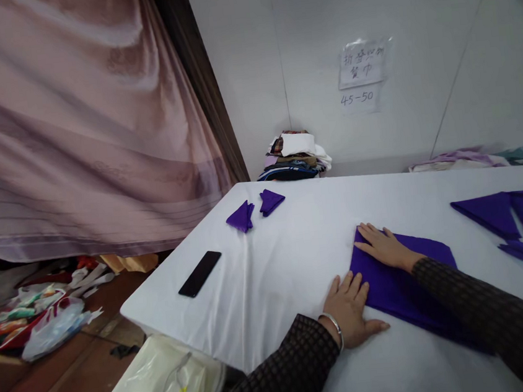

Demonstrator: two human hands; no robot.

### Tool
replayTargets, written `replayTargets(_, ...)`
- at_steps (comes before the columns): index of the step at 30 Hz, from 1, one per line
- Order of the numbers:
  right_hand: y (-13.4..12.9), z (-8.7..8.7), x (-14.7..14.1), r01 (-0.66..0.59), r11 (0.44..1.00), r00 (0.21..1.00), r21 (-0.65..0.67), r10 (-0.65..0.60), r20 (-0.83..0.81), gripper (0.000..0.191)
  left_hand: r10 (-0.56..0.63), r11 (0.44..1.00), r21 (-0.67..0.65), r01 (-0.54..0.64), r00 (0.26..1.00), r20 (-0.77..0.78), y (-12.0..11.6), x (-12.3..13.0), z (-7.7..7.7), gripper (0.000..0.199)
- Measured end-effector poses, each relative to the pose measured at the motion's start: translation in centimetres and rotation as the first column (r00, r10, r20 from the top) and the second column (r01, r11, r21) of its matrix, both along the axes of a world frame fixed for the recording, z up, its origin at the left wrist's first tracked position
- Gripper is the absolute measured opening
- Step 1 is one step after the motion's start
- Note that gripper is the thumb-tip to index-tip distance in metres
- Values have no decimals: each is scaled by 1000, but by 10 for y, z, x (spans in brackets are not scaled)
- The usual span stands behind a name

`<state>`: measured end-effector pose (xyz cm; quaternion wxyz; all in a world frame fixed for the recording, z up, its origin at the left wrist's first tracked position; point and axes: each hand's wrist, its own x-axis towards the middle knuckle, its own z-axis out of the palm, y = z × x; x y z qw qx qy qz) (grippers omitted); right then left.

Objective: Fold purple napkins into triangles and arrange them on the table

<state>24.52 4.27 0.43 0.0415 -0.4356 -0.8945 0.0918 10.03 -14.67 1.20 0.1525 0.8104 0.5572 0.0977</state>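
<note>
A purple cloth napkin [406, 287] lies spread on the white-covered table [291, 261], partly hidden beneath my right forearm. Flat on its upper left part rests my right hand [386, 248], fingers stretched out. My left hand [350, 308], with a silver bangle at the wrist, lies palm down at the napkin's left edge, mostly on the white cloth. Its fingers are spread and hold nothing. Two small folded purple napkins [241, 217] sit near the far left corner of the table. More purple napkins [492, 214] lie at the right.
Left of my hands lies a black phone [200, 274]. A clothes pile [295, 155] stands behind the table, below a handwritten paper sign [360, 64] on the wall. A pinkish curtain [86, 127] hangs at left. Plastic bags [55, 327] are on the floor.
</note>
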Motion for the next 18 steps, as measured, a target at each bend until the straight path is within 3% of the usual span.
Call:
replayTargets(4, -54, -5, 29, -143, 989, 986, -25, 141, -84, 63, -8, 1000, 17, 9, 1000, -29, 1, 0, -2, 83)
replayTargets(8, -94, -24, 78, -116, 993, 991, -39, 112, -78, 62, -11, 1000, 4, 11, 999, -33, 1, 0, -2, 83)
replayTargets(13, -89, -53, 153, 41, 998, 996, 51, -37, -77, 66, -6, 1000, -15, 6, 1000, -23, 1, 1, 0, 85)
replayTargets(18, -79, -54, 187, 218, 974, 970, 70, -208, -126, 61, -4, 1000, -11, 3, 998, -66, 1, 1, 0, 86)
